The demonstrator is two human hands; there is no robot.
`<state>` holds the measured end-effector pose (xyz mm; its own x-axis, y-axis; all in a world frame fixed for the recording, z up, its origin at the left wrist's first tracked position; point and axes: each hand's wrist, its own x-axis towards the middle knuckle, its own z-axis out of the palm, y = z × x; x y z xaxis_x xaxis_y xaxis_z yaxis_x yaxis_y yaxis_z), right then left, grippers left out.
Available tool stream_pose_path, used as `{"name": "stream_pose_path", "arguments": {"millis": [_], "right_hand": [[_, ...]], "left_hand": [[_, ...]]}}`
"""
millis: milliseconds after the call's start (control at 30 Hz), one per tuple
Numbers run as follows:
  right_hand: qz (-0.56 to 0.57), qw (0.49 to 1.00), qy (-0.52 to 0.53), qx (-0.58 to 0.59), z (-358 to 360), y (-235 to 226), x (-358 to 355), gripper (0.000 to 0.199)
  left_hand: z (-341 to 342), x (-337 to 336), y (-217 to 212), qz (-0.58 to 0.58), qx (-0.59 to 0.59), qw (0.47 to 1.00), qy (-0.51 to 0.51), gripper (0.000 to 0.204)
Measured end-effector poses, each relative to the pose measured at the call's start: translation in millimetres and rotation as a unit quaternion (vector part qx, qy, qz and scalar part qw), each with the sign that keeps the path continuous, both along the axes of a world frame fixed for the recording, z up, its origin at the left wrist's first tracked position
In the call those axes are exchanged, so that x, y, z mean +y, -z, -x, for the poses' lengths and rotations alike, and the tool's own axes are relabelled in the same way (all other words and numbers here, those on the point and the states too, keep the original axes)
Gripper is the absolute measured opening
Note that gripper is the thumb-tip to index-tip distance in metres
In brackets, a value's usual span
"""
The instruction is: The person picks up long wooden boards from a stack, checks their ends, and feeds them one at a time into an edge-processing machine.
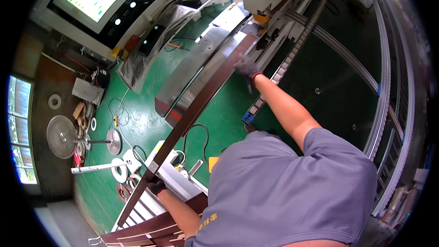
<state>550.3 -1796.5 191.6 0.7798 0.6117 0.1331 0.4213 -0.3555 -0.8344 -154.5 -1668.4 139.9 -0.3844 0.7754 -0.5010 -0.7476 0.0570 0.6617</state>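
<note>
A long, narrow dark brown board [208, 89] runs diagonally from the lower left up to the machine. Its far part lies along a grey metal machine bed [192, 64]. My right hand [247, 66], in a dark grey glove with a red cuff, rests at the board's far right edge, fingers stretched onto its surface. Near the board's lower part, my left hand [157, 187], in a dark glove, closes on the edge beside a small pale label [153, 167]. Some of the left fingers are hidden by the board.
More brown boards [151, 228] lie on a rack at the lower left. A control console [96, 4] with a lit screen stands upper left. Rolls of edge tape [120, 170] sit on the green floor. A cable chain [292, 50] and metal rails [386, 87] run along the right.
</note>
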Motion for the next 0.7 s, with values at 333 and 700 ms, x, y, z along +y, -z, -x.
{"name": "stream_pose_path", "arguments": {"millis": [333,700], "right_hand": [[0.063,0.937,-0.053,0.339,134.9,-28.6,92.4,0.106],[0.071,0.977,0.081,0.183,83.9,11.2,115.6,0.100]], "left_hand": [[-58.3,31.0,6.3,-0.007,-0.036,0.998,0.051,0.043],[-115.2,20.6,-9.2,-0.009,-0.033,0.977,0.212,0.033]]}}
